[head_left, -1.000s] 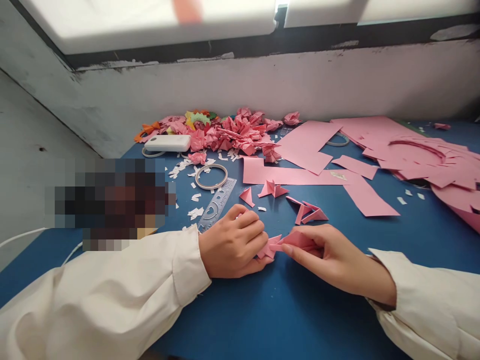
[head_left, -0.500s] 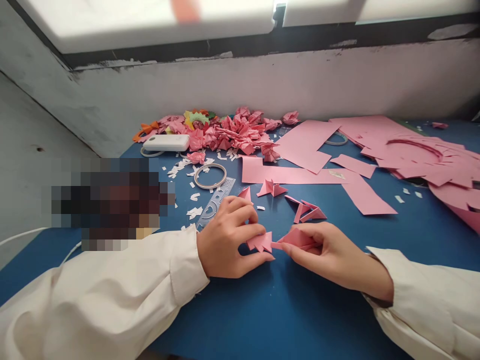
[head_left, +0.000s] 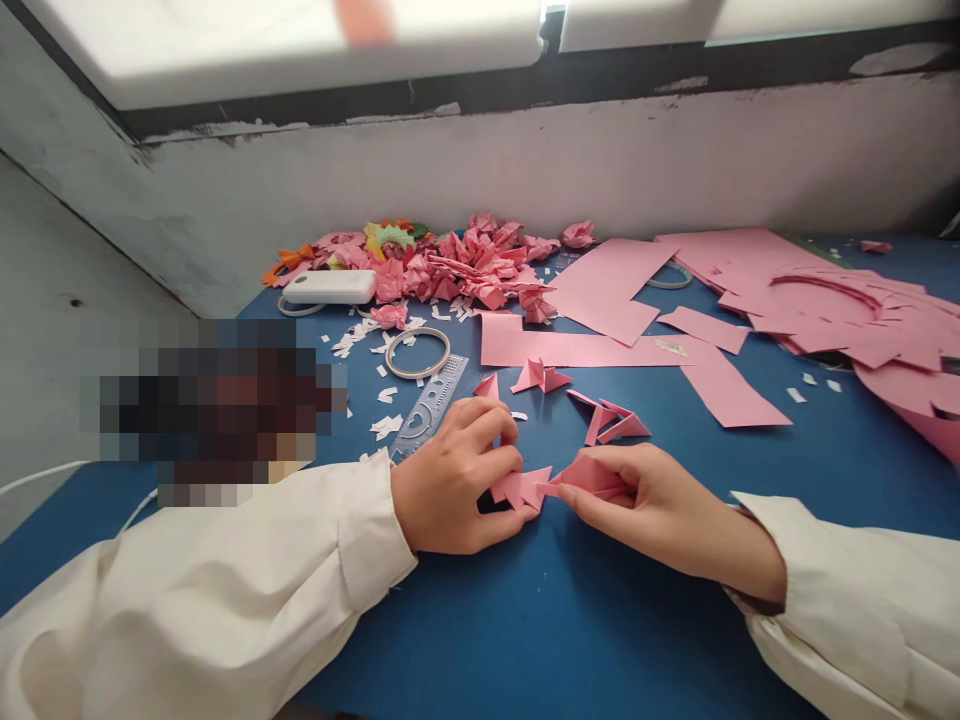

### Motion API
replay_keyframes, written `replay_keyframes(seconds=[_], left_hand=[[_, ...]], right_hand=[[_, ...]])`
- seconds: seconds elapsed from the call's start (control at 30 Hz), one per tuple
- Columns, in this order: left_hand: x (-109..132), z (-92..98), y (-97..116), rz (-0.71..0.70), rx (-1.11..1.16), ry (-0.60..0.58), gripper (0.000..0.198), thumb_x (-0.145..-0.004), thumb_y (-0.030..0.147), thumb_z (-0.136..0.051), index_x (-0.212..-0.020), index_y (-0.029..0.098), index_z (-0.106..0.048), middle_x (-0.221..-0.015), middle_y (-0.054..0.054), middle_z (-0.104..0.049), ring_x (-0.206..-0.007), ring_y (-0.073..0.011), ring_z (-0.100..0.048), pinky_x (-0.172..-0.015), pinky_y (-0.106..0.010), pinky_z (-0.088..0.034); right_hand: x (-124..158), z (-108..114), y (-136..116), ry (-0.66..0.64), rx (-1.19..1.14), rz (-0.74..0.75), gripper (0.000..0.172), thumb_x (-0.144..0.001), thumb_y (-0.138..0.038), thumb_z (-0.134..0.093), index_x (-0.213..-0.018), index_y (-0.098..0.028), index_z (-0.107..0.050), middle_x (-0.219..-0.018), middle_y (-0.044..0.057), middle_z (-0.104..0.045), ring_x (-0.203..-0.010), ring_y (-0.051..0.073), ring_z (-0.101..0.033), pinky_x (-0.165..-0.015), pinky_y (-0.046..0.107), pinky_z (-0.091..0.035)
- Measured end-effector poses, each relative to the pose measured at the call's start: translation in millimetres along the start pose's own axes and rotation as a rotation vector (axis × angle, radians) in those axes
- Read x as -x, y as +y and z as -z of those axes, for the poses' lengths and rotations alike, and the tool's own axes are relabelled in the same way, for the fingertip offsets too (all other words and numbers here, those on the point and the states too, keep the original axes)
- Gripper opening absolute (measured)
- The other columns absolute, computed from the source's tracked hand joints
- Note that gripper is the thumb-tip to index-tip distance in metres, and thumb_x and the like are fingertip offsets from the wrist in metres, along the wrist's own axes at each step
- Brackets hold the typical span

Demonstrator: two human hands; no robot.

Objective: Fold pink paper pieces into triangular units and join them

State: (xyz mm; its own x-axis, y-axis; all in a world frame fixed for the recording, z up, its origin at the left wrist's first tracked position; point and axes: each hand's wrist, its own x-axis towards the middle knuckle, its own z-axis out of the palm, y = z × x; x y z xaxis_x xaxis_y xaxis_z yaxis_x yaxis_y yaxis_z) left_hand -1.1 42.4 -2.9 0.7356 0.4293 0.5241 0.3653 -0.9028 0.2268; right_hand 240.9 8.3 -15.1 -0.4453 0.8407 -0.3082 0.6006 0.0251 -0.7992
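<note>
My left hand (head_left: 461,480) pinches a small folded pink paper piece (head_left: 519,488) with pointed ends between thumb and fingers, just above the blue table (head_left: 540,630). My right hand (head_left: 637,505) grips another folded pink paper piece (head_left: 592,474), whose narrow tip meets the right end of the first piece; I cannot tell whether it slots inside. Behind my hands lie a pointed pink fold (head_left: 541,376) and a pink fold with open flaps (head_left: 611,418). A small pink fold (head_left: 487,386) peeks out behind my left fingers.
A clear ruler (head_left: 435,405) and a tape roll (head_left: 417,353) lie beyond my left hand. A heap of crumpled pink paper (head_left: 472,262) and a white power bank (head_left: 330,287) sit by the wall. Cut pink sheets (head_left: 742,385) spread at right. A blurred-out patch covers the left.
The left-hand piece has tilted, and its pointed end now spreads against the tip of the right-hand piece. Both hands stay nearly in place; the view has shifted slightly.
</note>
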Motion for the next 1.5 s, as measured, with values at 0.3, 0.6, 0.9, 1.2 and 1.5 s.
replay_keyframes(seconds=[0.3,0.6,0.9,1.2,1.5], left_hand=[[-1.8,1.2,1.2,-0.153,-0.059,0.050,0.020,-0.100,0.028,-0.060,-0.087,0.015,-0.067,-0.093,-0.012,-0.068,-0.105,-0.0288,-0.062,-0.096,-0.046,-0.055],[-1.3,-1.7,2.5,-0.197,-0.083,0.059,0.018,-0.100,0.026,-0.061,-0.088,0.014,-0.067,-0.092,-0.012,-0.068,-0.104,-0.0276,-0.063,-0.100,-0.046,-0.054],[-2.8,-2.2,4.9,-0.200,-0.094,0.053,0.017,-0.099,0.025,-0.059,-0.087,0.016,-0.066,-0.091,-0.011,-0.069,-0.102,-0.0267,-0.064,-0.101,-0.046,-0.055],[-4.7,-2.9,4.9,-0.219,-0.114,0.066,0.015,-0.099,0.024,-0.058,-0.088,0.017,-0.065,-0.089,-0.009,-0.070,-0.099,-0.0252,-0.064,-0.100,-0.044,-0.055],[-3.7,-2.7,4.1,-0.227,-0.123,0.066,0.017,-0.100,0.025,-0.059,-0.087,0.015,-0.065,-0.091,-0.011,-0.070,-0.100,-0.0269,-0.064,-0.100,-0.045,-0.053]], right_hand=[[-1.8,1.2,-1.0,-0.036,0.018,-0.009,0.030,-0.103,-0.045,-0.064,-0.110,-0.017,-0.068,-0.103,0.003,-0.069,-0.083,0.016,-0.068,-0.073,0.033,-0.060],[-2.0,-2.8,-3.7,0.023,0.018,0.035,0.031,-0.103,-0.046,-0.063,-0.106,-0.016,-0.068,-0.096,0.001,-0.068,-0.077,0.015,-0.066,-0.069,0.031,-0.058],[0.1,-10.3,-4.4,0.090,0.035,0.091,0.028,-0.104,-0.045,-0.062,-0.103,-0.017,-0.068,-0.093,0.001,-0.068,-0.074,0.013,-0.065,-0.068,0.030,-0.058],[1.1,-12.5,-4.9,0.135,0.054,0.101,0.030,-0.104,-0.046,-0.061,-0.099,-0.017,-0.067,-0.088,0.000,-0.067,-0.070,0.012,-0.063,-0.064,0.027,-0.056],[5.7,-11.1,-5.6,0.195,0.099,0.256,0.034,-0.105,-0.044,-0.060,-0.083,-0.018,-0.061,-0.069,-0.006,-0.055,-0.055,0.008,-0.050,-0.054,0.023,-0.047]])
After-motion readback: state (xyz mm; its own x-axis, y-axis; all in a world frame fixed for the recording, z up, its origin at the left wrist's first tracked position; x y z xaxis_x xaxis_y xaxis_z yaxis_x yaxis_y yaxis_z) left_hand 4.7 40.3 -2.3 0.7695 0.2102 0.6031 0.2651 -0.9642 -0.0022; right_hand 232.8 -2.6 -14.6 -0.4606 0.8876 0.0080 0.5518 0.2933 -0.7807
